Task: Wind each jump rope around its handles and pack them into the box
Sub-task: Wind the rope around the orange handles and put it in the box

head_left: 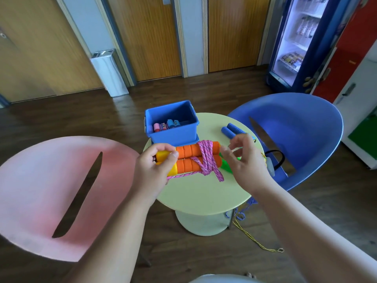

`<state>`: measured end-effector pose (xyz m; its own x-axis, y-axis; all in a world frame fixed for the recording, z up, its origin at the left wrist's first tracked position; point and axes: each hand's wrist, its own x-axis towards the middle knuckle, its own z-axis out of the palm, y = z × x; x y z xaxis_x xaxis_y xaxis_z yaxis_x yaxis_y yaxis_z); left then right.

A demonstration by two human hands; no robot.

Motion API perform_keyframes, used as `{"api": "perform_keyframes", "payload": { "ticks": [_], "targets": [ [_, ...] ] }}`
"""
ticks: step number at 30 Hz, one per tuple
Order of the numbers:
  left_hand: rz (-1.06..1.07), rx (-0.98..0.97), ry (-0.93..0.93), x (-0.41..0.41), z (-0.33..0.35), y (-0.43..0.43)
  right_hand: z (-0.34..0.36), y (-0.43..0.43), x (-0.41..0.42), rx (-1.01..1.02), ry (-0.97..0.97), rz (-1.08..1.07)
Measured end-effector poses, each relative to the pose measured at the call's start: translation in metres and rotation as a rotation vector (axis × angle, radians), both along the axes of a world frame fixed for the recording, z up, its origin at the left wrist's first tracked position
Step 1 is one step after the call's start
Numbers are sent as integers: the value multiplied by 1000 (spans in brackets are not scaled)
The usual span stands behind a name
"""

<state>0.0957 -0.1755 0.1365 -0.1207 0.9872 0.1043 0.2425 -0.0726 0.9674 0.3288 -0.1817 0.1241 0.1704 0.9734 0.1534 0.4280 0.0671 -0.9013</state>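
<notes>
Two orange foam handles (190,158) with yellow ends lie side by side above the round pale-green table (202,193). A pink rope (207,160) is wound around their right half, with a loose end hanging down. My left hand (157,162) grips the yellow ends. My right hand (242,158) hovers just right of the handles, fingers spread, holding nothing. The blue box (172,124) stands at the table's far edge with wound ropes inside. Two blue handles (232,130) lie behind my right hand, and a green handle (225,165) peeks out beneath it.
A pink chair (40,190) stands left of the table and a blue chair (302,135) right of it. Blue and yellow ropes (251,231) trail off the table's right edge to the wooden floor. A lit drinks fridge (299,41) stands at the back right.
</notes>
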Motion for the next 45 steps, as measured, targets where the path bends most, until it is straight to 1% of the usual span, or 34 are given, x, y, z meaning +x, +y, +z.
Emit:
{"api": "perform_keyframes", "payload": {
  "ticks": [3, 5, 7, 9, 11, 15, 16, 18, 20, 22, 24, 26, 28, 29, 31, 33, 36, 38, 39, 40, 43, 45],
  "targets": [
    [-53, -23, -43, 3, 2, -3, 11, -2, -2, -168, 147, 173],
    [-71, -42, -65, 9, 1, -6, 15, -3, -10, -233, 307, 269],
    [-51, -83, -136, 15, -2, -9, 16, -2, -20, -214, 358, 210],
    [-15, -115, -144, 19, -6, -11, 12, 0, -27, -191, 340, 82],
    [8, -116, -115, 20, -11, -11, 9, 0, -31, -172, 324, 2],
    [-50, -147, -51, 18, -13, -8, 2, 1, -29, -104, 260, -30],
    [-73, -198, -79, 17, -11, -6, 0, 2, -28, -62, 239, -34],
    [-125, -336, -201, 13, -10, -2, -3, 3, -26, 41, 187, -3],
    [-142, -418, -279, 7, -8, 2, -7, 2, -23, 115, 100, 108],
    [-114, -400, -258, 1, -8, 6, -9, 0, -24, 90, 84, 215],
    [-78, -365, -225, -4, -8, 8, -14, 0, -29, -29, 179, 240],
    [-58, -338, -242, -8, -8, 10, -18, 4, -36, -197, 351, 184],
    [-58, -300, -249, -10, -8, 9, -18, 10, -43, -357, 539, 78],
    [-64, -275, -243, -10, -9, 9, -17, 13, -44, -421, 589, 32],
    [-73, -231, -241, -13, -14, 8, -11, 15, -46, -491, 560, 37],
    [-72, -201, -296, -18, -21, 6, -13, 16, -47, -450, 508, 70],
    [-32, -206, -436, -20, -28, 7, -18, 14, -57, -351, 554, -25],
    [-59, -255, -490, -17, -24, 6, -19, 8, -66, -267, 499, -82],
    [-81, -261, -454, -17, -21, 5, -20, 6, -69, -226, 456, -110],
    [-94, -242, -378, -18, -19, 4, -22, 7, -70, -200, 414, -131],
    [-109, -124, -185, -30, -19, 2, -19, 13, -71, -170, 343, -157],
    [-58, -61, -156, -36, -21, 1, -14, 15, -73, -158, 350, -135]
  ]
}}
